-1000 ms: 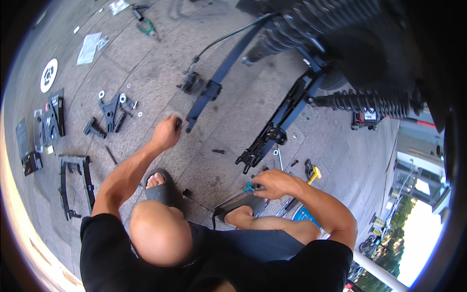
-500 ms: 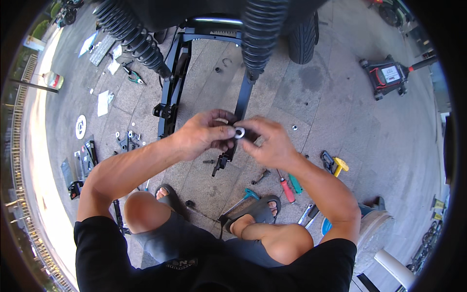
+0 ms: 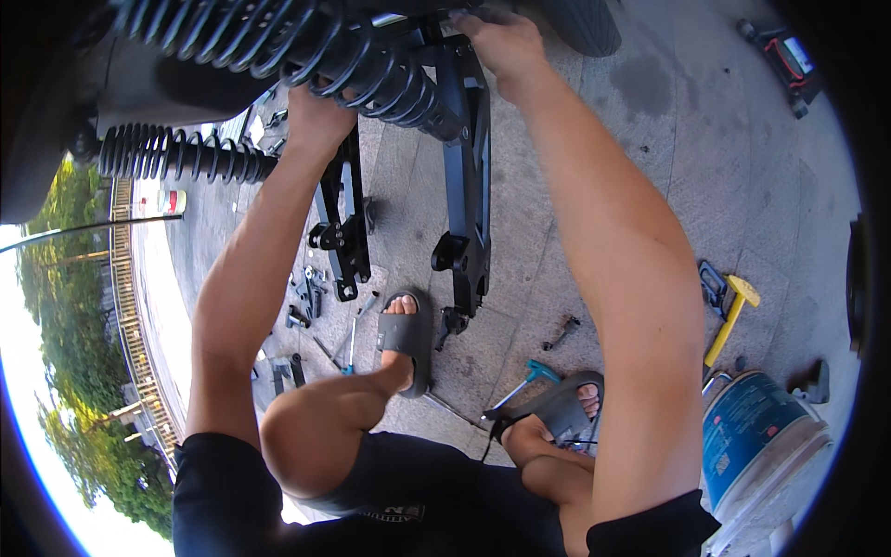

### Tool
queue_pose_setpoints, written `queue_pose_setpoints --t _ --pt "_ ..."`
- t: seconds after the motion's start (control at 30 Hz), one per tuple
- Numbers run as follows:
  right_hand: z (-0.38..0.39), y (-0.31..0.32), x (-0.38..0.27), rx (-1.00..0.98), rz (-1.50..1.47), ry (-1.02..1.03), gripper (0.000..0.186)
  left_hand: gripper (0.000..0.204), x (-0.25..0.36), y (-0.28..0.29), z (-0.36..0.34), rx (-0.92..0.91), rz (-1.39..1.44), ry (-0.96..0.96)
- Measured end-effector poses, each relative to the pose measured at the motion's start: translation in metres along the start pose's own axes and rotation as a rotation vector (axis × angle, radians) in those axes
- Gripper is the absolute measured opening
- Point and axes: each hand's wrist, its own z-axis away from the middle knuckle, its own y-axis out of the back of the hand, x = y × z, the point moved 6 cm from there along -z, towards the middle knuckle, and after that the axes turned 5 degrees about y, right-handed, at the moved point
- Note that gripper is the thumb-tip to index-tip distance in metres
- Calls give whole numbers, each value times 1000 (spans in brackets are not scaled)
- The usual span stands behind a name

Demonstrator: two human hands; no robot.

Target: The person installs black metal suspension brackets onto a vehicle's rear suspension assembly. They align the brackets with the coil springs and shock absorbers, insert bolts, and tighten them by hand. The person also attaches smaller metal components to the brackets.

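Note:
A black swingarm with two long arms, a right arm point(image 3: 471, 176) and a left arm point(image 3: 351, 209), hangs in front of me. My right hand point(image 3: 506, 51) reaches to the upper end of the right arm, its fingers bent in against the frame; what they hold is hidden. Behind a large black coil-spring shock absorber point(image 3: 371, 70) is my left hand point(image 3: 318, 121), beside the left arm, with its fingers out of sight. A second coil-spring shock absorber point(image 3: 186, 155) lies across at the left, near my left forearm. The metal ring does not show.
A dark tyre point(image 3: 587, 26) stands at the top, a floor jack point(image 3: 791, 70) at the far right. On the paving lie a teal-handled tool point(image 3: 531, 379), a yellow-handled tool point(image 3: 730, 320) and loose parts point(image 3: 311, 292). A blue-labelled bucket point(image 3: 756, 436) stands at right.
My hands have parted and moved up and forward from the metal ring they held together, to the swingarm's upper end. The view has shifted and tilted, bringing the shock absorbers closer.

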Motion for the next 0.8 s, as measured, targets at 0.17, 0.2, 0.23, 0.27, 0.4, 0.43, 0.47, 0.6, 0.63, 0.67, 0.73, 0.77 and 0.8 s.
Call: queue_pose_setpoints --t 0.17,0.2,0.23,0.27,0.4,0.43,0.47,0.6,0.63,0.67,0.73,0.77,0.8 --pt "-7 -10 11 82 12 120 30 25 -31 -58 -63 -214 852 71" --pt "-9 -3 17 169 21 130 31 24 -29 -70 -70 -244 876 141" --pt "-9 5 25 257 30 145 33 24 -31 -81 -68 -161 689 325" --pt "-11 15 32 347 40 158 35 24 -32 -83 -63 -75 510 513" --pt "-29 11 34 326 615 408 52 14 16 -75 -62 -245 680 369" --pt "-34 11 28 280 687 519 60 14 18 -73 -61 -268 666 436" --pt "-38 14 34 183 616 446 55 15 22 -68 -61 -296 685 432" --pt "-29 27 43 -27 686 389 44 20 23 -66 -64 -283 806 455" --pt "-25 27 45 -18 575 372 43 22 25 -66 -65 -322 882 403" --pt "-25 27 50 -9 461 317 42 24 28 -65 -67 -369 956 340" --pt "-27 29 49 73 266 343 42 27 29 -67 -67 -441 1036 313" --pt "-31 29 49 108 168 336 42 29 25 -66 -67 -455 1044 348" --pt "-34 28 50 138 73 330 42 30 24 -64 -66 -481 1064 341"
